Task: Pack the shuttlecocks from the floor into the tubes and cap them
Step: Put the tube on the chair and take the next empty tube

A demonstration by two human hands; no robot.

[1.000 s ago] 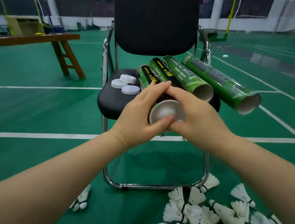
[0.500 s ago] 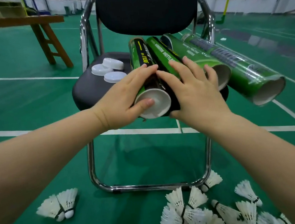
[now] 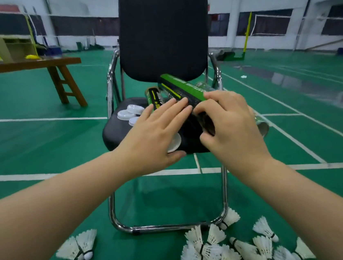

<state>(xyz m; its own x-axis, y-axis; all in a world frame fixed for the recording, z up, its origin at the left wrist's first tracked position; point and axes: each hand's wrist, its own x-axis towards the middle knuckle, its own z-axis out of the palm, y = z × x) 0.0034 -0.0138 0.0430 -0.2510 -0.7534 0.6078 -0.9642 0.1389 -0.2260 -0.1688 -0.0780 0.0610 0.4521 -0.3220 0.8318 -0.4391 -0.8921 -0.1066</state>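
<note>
Head view, and both hands are up at the chair seat (image 3: 113,134). The right hand (image 3: 230,127) has its fingers curled round the near end of the green tube (image 3: 183,88), thumb tucked underneath, a proper grip. The left hand (image 3: 156,140) lies flat beside it, fingers straight, resting on the striped tube (image 3: 155,97) and curled round nothing. That tube's pale round end peeks out just under the palm.

The green tube's long axis runs away from the right hand, far end tilted up towards the chair back. The striped tube runs the same way but lies on the seat. A third tube (image 3: 262,127) shows its open mouth just past the right hand's outer edge.

These look like thin card tubes: light, stiff along their length, easy to dent at the mouth and smooth enough to roll. I'd hold them round the body, near an end. The white caps (image 3: 131,113) sit just beyond the left hand's fingertips. Below both wrists, the shuttlecocks (image 3: 218,252) lie heaped on the floor (image 3: 39,144), with a loose pair (image 3: 78,247) under the left forearm. They're feather-light and fragile, best pinched at the cork.
</note>
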